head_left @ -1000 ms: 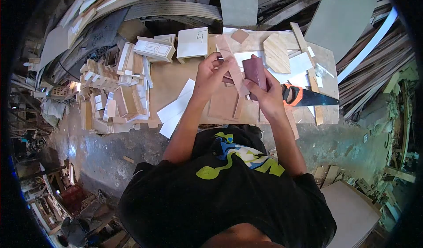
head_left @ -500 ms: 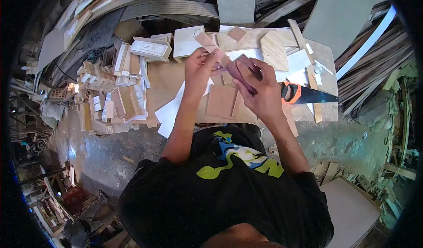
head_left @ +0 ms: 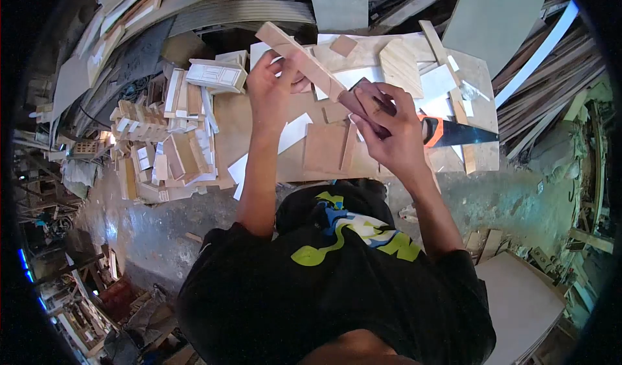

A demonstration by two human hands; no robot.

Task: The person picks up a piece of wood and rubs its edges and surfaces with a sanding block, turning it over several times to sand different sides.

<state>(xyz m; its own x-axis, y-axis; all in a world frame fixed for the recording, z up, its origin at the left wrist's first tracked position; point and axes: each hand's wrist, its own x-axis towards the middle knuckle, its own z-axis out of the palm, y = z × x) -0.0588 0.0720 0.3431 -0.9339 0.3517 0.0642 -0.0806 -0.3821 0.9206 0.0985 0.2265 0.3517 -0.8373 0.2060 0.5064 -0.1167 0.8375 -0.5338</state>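
Note:
A narrow, flat wooden strip (head_left: 311, 67) slants above the workbench, its upper end pointing to the far left. My left hand (head_left: 271, 89) is closed around the strip near that end, with the thumb along its face. Against the strip's lower end, my right hand (head_left: 396, 126) grips a folded piece of reddish-brown sandpaper (head_left: 369, 109); the fingers cover part of it. Below the hands, a square brown board (head_left: 324, 148) lies on the bench. Just right of my right hand is a handsaw (head_left: 461, 133) with an orange and black handle.
Small wooden boxes and offcuts (head_left: 184, 151) crowd the left side of the bench (head_left: 240, 118). A striped wooden panel (head_left: 400, 67), white sheets and a long batten (head_left: 444, 57) lie at the back right. Stacked timber and boards surround the bench.
My left hand has moved up and left with the strip. The right hand with the sandpaper has shifted slightly right, now nearer the strip's lower end, so more of the wood shows.

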